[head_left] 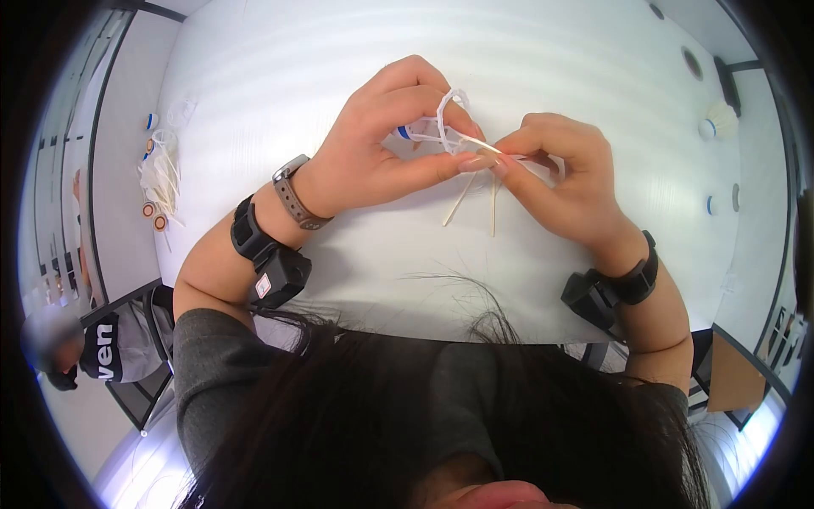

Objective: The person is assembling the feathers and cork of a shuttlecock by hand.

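Note:
Near the middle of the white table, both my hands meet fingertip to fingertip. My left hand is closed in a pinch on a white looped strip, which curls up over its index finger. My right hand pinches the end of a thin pale stick that runs across between the two hands. Below the fingertips, another thin stick slants down to the left. Beside it a further stick points straight down. A blue-rimmed white piece shows behind my left fingers, mostly hidden.
At the table's left edge lies a pile of pale sticks and white pieces, with round brown-faced caps around it. A blue-and-white cap and a shuttlecock-like white piece are at the right. Another person is at the left.

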{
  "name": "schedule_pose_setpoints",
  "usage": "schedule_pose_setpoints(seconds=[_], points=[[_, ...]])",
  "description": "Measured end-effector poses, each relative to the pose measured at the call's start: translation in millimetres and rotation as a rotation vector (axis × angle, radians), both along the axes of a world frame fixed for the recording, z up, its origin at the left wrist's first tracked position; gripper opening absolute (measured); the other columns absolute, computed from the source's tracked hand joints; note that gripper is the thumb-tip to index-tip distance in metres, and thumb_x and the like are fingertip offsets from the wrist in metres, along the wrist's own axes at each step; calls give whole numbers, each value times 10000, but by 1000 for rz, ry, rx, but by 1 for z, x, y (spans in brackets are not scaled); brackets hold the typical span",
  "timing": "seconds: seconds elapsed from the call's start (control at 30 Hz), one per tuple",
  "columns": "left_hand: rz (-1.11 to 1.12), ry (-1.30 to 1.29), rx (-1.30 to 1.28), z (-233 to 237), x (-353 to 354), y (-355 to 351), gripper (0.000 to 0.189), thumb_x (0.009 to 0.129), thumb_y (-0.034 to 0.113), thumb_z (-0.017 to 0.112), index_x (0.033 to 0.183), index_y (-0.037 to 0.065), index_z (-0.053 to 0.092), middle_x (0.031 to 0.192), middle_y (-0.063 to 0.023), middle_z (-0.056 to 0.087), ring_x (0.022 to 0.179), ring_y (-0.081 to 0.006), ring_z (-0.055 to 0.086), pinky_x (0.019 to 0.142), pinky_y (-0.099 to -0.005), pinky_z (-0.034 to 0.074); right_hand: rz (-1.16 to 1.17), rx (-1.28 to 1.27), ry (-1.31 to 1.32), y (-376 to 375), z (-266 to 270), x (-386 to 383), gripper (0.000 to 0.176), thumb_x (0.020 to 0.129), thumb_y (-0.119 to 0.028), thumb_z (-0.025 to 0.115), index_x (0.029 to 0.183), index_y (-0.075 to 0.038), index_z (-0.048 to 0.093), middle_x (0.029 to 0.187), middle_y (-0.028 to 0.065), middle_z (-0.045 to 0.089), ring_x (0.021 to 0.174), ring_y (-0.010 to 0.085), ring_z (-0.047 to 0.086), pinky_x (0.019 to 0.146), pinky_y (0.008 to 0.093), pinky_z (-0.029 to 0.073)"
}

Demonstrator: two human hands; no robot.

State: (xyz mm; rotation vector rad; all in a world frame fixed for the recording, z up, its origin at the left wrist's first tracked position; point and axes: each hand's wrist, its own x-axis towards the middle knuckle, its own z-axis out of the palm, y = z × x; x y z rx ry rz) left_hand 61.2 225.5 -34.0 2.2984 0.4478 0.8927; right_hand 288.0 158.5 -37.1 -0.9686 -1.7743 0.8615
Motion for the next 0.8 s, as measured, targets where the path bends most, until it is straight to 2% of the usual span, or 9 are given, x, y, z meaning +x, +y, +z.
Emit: schedule_pose_setpoints(seconds=[0.37,0.47,0.57,0.67,0.8], points=[[61,-89,-48,-1,4,0,167,780,105,796,917,80,703,940,-36,594,782,-135,578,666,-259,459,5,-56,64,1,-4,4,76,884,-102,692,855,-40,725,650,-11,586,562,40,404,483,228,262],[61,-84,-40,0,2,0,156,789,88,792,914,70,701,963,-47,591,795,-130,583,673,-255,468,-77,-300,203,-5,6,-2,112,920,-118,674,900,-25,734,681,-30,608,570,12,433,474,199,287],[37,-75,-28,-1,3,0,151,807,65,785,927,50,694,998,-63,574,825,-125,580,688,-251,480,-59,-419,310,-6,7,0,147,946,-139,662,945,-10,734,733,-24,643,567,0,455,468,173,315],[20,-70,-56,-1,3,-1,137,801,52,783,909,48,698,1000,-62,574,834,-131,589,688,-247,486,-33,-456,378,-5,6,3,162,955,-149,653,972,-10,734,777,20,676,534,26,486,458,182,370],[-3,-65,-96,-2,6,-2,126,776,66,788,879,56,717,947,-30,581,771,-112,558,654,-247,458,-2,-470,371,-1,6,6,179,960,-161,645,984,-7,734,762,13,670,526,34,491,458,190,381]])
